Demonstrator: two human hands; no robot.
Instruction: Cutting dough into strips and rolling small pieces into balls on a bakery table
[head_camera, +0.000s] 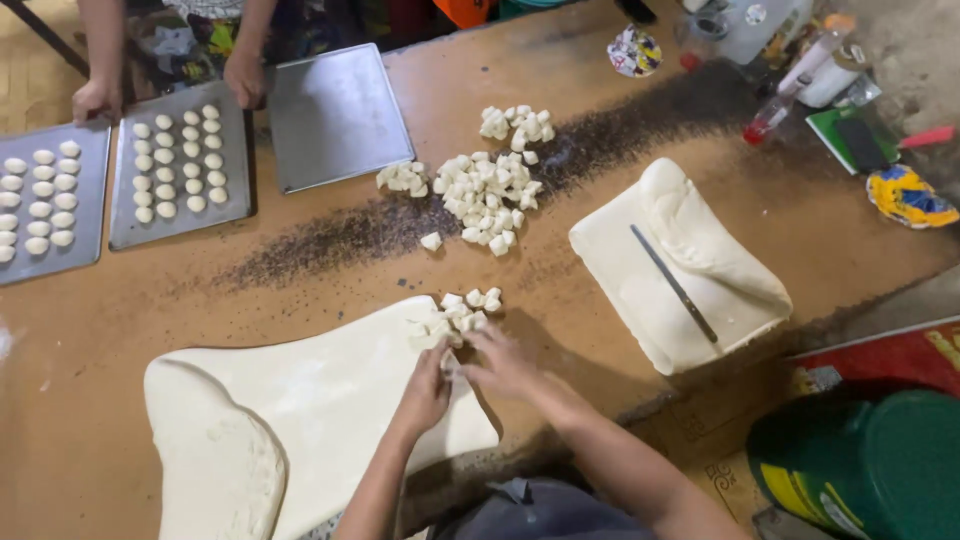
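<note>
My left hand (425, 390) and my right hand (503, 362) meet at the upper right corner of a large flat sheet of pale dough (310, 400) on the brown table. Both pinch a small piece of dough (449, 362) between them. Just beyond my fingers lies a small cluster of cut dough pieces (462, 309). Further off, a bigger pile of dough cubes (490, 195) is spread over the table's middle.
A folded dough slab (660, 290) with a long knife (672, 282) on it lies at right. Another person's hands (243, 78) rest on metal trays (180, 170) of dough balls at far left; one tray (335, 115) is bare. Bottles and clutter sit at far right, a green bin (860, 470) below.
</note>
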